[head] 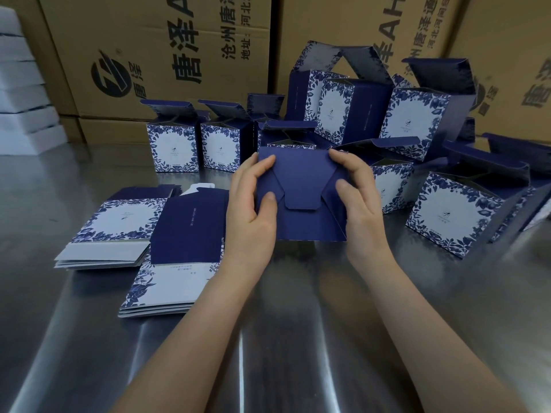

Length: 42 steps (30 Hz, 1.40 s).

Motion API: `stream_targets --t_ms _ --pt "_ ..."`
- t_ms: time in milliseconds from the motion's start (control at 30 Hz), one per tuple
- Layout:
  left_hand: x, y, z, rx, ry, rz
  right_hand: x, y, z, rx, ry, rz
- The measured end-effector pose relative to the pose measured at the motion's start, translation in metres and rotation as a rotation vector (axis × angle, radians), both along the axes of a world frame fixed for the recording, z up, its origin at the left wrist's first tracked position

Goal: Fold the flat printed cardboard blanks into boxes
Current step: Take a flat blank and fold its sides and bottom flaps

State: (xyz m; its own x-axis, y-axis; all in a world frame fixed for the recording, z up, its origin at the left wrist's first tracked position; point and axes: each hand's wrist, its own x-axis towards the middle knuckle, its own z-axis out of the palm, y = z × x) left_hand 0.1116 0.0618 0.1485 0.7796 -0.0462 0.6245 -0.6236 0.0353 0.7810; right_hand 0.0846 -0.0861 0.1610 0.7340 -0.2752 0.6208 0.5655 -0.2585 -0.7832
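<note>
A dark blue box (301,222) is held up at the centre of the head view, its flap-locked bottom facing me. My left hand (253,204) grips its left side, thumb on the bottom panel and fingers over the top left corner. My right hand (357,198) grips the right side the same way, thumb pressing the right flap. Two stacks of flat blue-and-white printed blanks (119,231) (176,263) lie on the steel table (283,338) to the left.
Several folded boxes with open lids (173,147) (456,216) (414,123) stand and pile behind and right of my hands. Large brown shipping cartons (155,55) wall off the back. White foam trays (24,93) are stacked at the far left.
</note>
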Motion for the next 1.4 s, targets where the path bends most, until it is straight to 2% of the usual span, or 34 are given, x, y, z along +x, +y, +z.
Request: stream_targets --t_ms 233,367,500,700,867,1133,1400 --pt "-0.001 -0.002 -0.002 0.014 -0.026 0.066 -0.001 0.001 -0.003 -0.129 -0.040 -0.066" --pt "0.000 -0.002 -0.003 0.040 -0.063 0.110 -0.001 -0.001 -0.003 -0.109 -0.013 -0.049" --pt "0.004 0.000 -0.003 0.071 0.009 0.096 0.000 0.000 -0.003 -0.067 0.020 -0.017" --pt "0.003 0.007 0.003 -0.071 0.011 0.013 -0.001 0.002 -0.004 -0.053 0.007 0.081" --pt "0.003 0.011 0.004 -0.062 -0.014 0.001 0.001 0.001 -0.007 -0.055 -0.003 0.138" --pt "0.000 0.010 0.006 -0.034 0.064 0.008 0.004 -0.002 -0.009 -0.102 0.047 0.151" --pt "-0.002 0.007 0.005 -0.021 0.018 0.047 0.006 0.000 -0.010 -0.138 0.039 0.064"
